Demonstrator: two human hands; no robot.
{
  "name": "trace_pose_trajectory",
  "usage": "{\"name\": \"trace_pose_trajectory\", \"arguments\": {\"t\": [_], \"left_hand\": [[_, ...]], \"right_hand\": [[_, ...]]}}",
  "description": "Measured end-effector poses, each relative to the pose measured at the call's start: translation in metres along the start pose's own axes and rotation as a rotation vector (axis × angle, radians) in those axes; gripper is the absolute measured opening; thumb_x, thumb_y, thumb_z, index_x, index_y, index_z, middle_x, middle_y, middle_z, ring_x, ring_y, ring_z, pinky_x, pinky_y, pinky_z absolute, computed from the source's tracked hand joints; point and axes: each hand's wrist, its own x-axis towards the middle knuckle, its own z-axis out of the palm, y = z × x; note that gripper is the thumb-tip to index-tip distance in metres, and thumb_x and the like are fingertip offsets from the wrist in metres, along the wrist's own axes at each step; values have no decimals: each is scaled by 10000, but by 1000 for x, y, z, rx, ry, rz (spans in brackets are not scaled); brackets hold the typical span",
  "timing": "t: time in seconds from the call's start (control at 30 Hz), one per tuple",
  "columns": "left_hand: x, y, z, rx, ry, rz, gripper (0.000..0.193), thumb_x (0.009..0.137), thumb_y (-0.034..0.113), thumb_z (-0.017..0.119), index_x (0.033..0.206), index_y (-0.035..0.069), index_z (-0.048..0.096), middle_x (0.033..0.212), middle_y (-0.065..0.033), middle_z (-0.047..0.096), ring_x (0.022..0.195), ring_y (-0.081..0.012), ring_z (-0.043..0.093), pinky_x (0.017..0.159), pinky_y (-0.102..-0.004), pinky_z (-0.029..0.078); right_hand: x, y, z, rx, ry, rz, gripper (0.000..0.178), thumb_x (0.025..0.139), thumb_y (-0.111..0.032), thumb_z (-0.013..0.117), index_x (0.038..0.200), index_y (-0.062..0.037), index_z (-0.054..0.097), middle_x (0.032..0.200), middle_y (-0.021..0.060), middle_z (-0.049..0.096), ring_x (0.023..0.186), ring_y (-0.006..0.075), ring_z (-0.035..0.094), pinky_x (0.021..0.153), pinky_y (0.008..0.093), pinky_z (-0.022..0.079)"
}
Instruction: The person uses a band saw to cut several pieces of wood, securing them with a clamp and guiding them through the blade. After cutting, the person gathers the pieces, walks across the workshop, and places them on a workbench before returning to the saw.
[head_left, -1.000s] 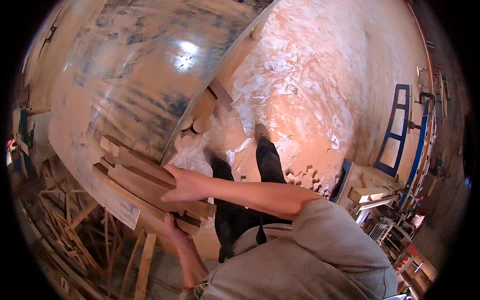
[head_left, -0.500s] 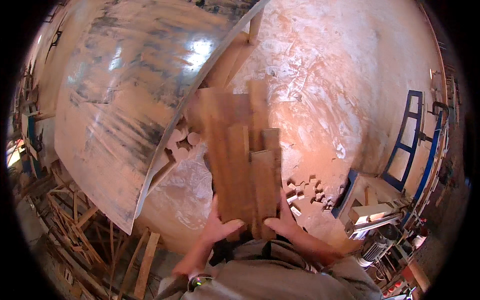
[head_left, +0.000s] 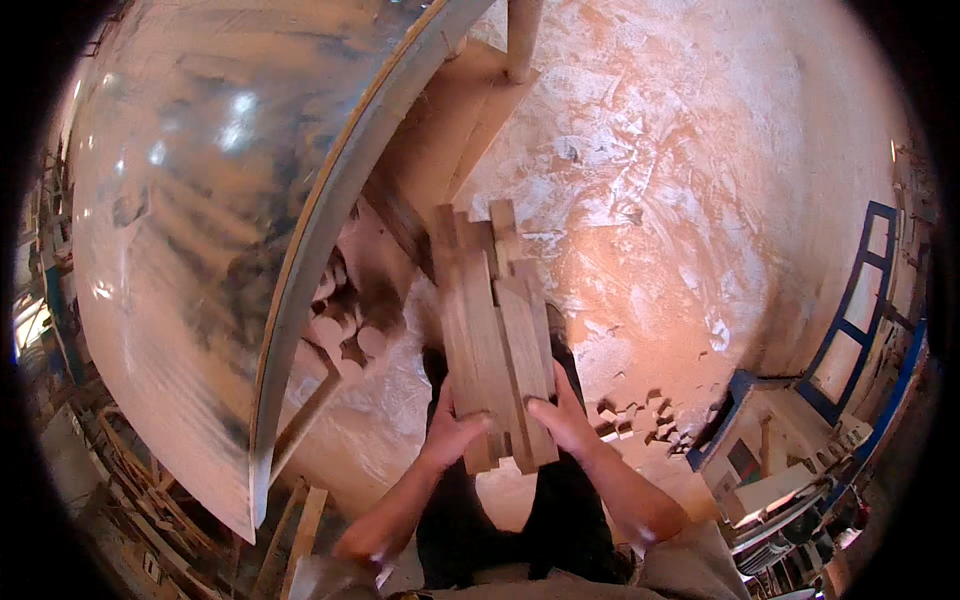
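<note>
A stack of wooden boards (head_left: 475, 340), several pieces of uneven length, is held out in front of my body between both hands. My left hand (head_left: 457, 428) grips its left side near the close end, thumb laid over the top. On the opposite side my right hand (head_left: 565, 415) clasps the stack the same way, its thumb pressing on the upper board. The fingers of both hands are hidden along the sides and underneath. The boards' far ends stick out unevenly, close to the table's supporting frame.
A large dusty table (head_left: 200, 200) with a curved-looking edge fills the left. Beneath it lie round wood pieces (head_left: 350, 330). Small wood blocks (head_left: 650, 420) are scattered on the dusty floor (head_left: 650, 200). A blue frame (head_left: 850, 310) stands at right; scrap wood strips (head_left: 150, 490) lie lower left.
The stack has come lower and appears smaller in view, still between both hands. The view has shifted, with the table edge nearer and my legs now showing below the boards.
</note>
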Motion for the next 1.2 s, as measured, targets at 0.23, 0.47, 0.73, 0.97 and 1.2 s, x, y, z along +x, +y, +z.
{"name": "trace_pose_trajectory", "arguments": {"t": [0.23, 0.47, 0.73, 0.97, 1.2], "left_hand": [[120, 54, -37, -114, 287, 70, 752, 759, 1, 650, 1432, 39, 317, 1283, -109, 528, 1143, -241, 547, 961, -385, 478], [230, 82, -118, -326, 219, 181, 675, 823, 63, 648, 1430, 76, 354, 1278, -109, 539, 1130, -247, 549, 955, -409, 487], [298, 154, -94, 123, 347, 408, 804, 871, 251, 657, 1518, 44, 227, 1478, -136, 371, 1310, -272, 421, 1095, -372, 348], [289, 143, -84, 535, 543, 334, 817, 876, 274, 643, 1508, -24, 219, 1526, -212, 300, 1383, -315, 332, 1141, -376, 254], [162, -3, -96, 925, 359, 427, 683, 912, 182, 627, 1467, -33, 291, 1516, -245, 294, 1408, -360, 289, 1174, -410, 221]], "right_hand": [[175, -41, 15, -222, -165, 8, 897, 822, -306, 700, 1495, 35, 213, 1395, 204, 463, 1276, 269, 462, 1073, 350, 358], [307, -72, 52, -115, -337, -167, 861, 859, -397, 688, 1475, 47, 282, 1392, 197, 483, 1278, 244, 460, 1074, 345, 361], [420, -78, 72, -713, -14, -283, 809, 897, -513, 585, 1394, 83, 355, 1338, 304, 497, 1266, 414, 484, 1038, 436, 410], [429, -70, 71, -904, 189, -395, 740, 890, -562, 550, 1237, 88, 474, 1213, 326, 549, 1161, 479, 528, 973, 491, 442], [422, -84, 45, -678, -3, -387, 661, 904, -491, 559, 1248, 73, 537, 1326, 280, 521, 1178, 423, 538, 999, 445, 436]]}}
